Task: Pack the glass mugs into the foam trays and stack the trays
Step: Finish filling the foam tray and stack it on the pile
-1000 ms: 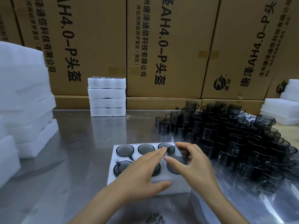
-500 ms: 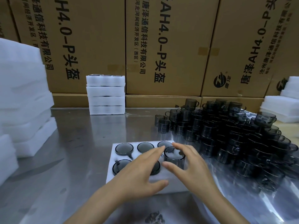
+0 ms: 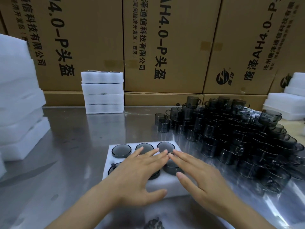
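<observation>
Both hands are flat w/ fingers straight, palms down on the foam tray point(image 3: 113, 164) at the near-centre of the steel table point(image 3: 69, 146). Left hand point(image 3: 140, 171) covers the near-middle pocket and part of the near-left one; right hand point(image 3: 196, 174) lies over the near-right mug point(image 3: 171, 167), index tips of the two hands nearly touching just near-side of the far-right mug point(image 3: 165, 147). Neither hand grips anything.

Tray is 2 rows x 3 pockets, long axis running left-right. All 3 far-row mugs are seated w/ round dark faces up; near row is mostly hidden, but dark rims show at all 3 spots, so 6 mugs afaict. Can't tell which way the handles point.

Right of the tray, a big pile of loose smoky glass mugs point(image 3: 231, 138), too many to count, mostly upright, handles pointing every which way.

Further back, left of centre, a stack of 4 foam trays point(image 3: 103, 92), long sides left-right. Blank foam stacks point(image 3: 19, 100) on the far left, more foam point(image 3: 287, 103) on the far right. Cardboard boxes point(image 3: 165, 47) wall off the back.
</observation>
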A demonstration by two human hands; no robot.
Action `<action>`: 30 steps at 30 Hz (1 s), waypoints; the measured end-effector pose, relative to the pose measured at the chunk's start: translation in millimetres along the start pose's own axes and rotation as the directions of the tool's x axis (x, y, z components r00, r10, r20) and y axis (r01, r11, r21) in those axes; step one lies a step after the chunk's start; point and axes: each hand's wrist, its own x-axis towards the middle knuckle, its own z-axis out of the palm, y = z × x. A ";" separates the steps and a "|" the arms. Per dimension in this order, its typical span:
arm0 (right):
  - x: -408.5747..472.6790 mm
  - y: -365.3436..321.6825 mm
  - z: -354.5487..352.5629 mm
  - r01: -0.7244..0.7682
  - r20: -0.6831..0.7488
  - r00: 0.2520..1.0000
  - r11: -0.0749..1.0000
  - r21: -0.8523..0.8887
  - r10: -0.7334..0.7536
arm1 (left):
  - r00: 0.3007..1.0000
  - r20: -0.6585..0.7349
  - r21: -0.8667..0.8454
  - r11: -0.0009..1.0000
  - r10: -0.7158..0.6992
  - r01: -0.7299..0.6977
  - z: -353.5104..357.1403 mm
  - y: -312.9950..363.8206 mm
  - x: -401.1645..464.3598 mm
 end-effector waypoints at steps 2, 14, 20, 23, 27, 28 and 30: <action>-3.0 3.3 3.7 -0.014 0.051 0.999 0.999 -0.033 0.016 | 0.999 0.034 0.043 0.999 0.010 -0.011 1.3 1.5 3.7; -5.9 5.6 5.7 -0.073 0.136 0.989 0.992 0.100 0.059 | 0.999 0.020 0.052 0.998 -0.033 0.032 7.2 2.4 1.7; -27.5 17.8 13.3 -0.336 0.128 0.940 0.802 0.494 0.316 | 0.943 -0.199 -0.200 0.953 -0.266 0.227 1.4 -17.1 -45.0; -27.2 16.2 20.6 -0.335 0.176 0.942 0.760 0.557 0.286 | 0.862 -0.124 -0.433 0.809 -0.491 0.398 5.9 -30.4 -81.8; -9.4 7.9 30.0 -0.277 0.102 0.957 0.740 0.613 0.273 | 0.919 -0.003 -0.707 0.651 -0.393 0.276 13.8 -35.2 -91.8; -3.0 6.7 31.6 -0.257 0.082 0.961 0.735 0.628 0.265 | 0.917 -0.034 -0.714 0.651 -0.398 0.256 15.7 -38.0 -90.2; 11.3 4.9 34.6 -0.228 0.076 0.968 0.714 0.662 0.238 | 0.878 -0.103 -0.710 0.653 -0.467 0.264 17.0 -49.4 -85.2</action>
